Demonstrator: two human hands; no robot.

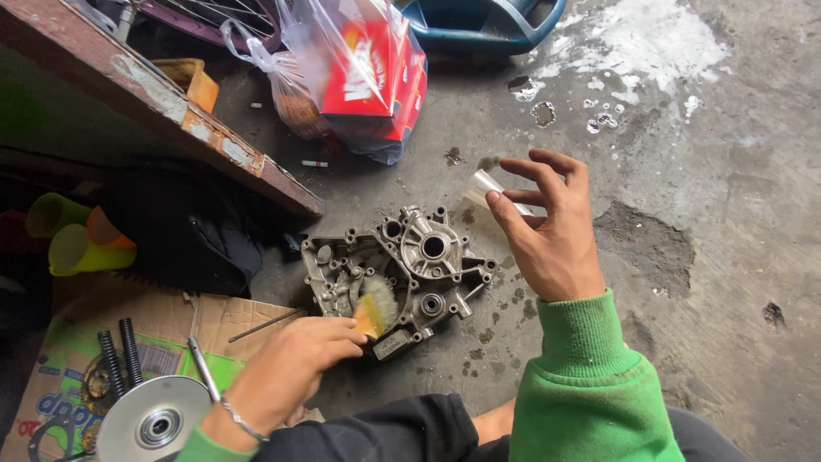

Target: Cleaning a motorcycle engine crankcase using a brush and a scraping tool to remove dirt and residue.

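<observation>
the left hand [286, 368] is curled tight around the handle of a small paintbrush [375, 306], fingers pressed together on its yellow ferrule, with the pale bristles fanned out just past the fingertips. those bristles touch the top face of a grey metal engine case [428, 257], which lies flat on the concrete floor [710, 197] directly ahead of the knuckles, its bearing holes and bolt bosses facing up. a thin bracelet [242, 421] circles the wrist behind the grip.

the right hand [547, 231] is raised to the right of the brush hand and beyond it, fingers half spread and bent, the fingertips pinching a small clear plastic cup [489, 188] that sits tilted at the hand's far left side, above the far right corner of the case. whether the cup holds anything cannot be told. a green sleeve [590, 385] covers the forearm below it.

near the brush hand's wrist, to its left, a round silver pulley disc [154, 419] rests on flattened cardboard [222, 321], with two black springs [120, 355] and a thin metal rod [265, 325] close by. further left lie yellow-green and orange plastic cups [73, 239] on their sides. well beyond the case, away from both hands, a clear plastic bag [342, 60] holding a red box sits by a rusty painted beam [171, 111]
</observation>
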